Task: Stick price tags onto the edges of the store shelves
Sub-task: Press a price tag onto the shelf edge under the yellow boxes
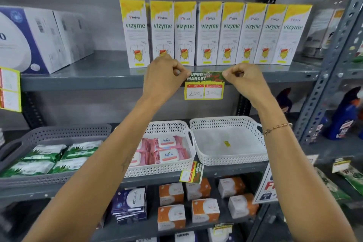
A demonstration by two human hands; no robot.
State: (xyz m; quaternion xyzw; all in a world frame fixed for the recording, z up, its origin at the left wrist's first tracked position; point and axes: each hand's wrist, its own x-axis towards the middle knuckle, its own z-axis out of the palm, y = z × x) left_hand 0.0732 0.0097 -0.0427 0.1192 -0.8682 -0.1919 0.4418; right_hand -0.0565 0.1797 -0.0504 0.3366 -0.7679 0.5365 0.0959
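A yellow-edged price tag [203, 86] with a green "SUPER MARKET" header and two white price boxes hangs against the front edge of the upper grey shelf [98, 82]. My left hand [165, 72] pinches the tag's top left corner. My right hand [242, 76] pinches its top right corner. Both hands hold the tag's top strip flat on the shelf edge, just below a row of yellow-and-white Vizyme boxes [214, 33]. Another tag [9, 89] sticks to the same edge at far left. On the middle shelf edge hangs a tilted tag [192, 172].
White and blue boxes [39, 39] stand on the upper shelf at left. Below are a grey basket [59, 131] of green packs, a white basket [170, 125] of pink wipes and another white basket [227, 122]. A perforated upright [332, 76] and bottles stand at right.
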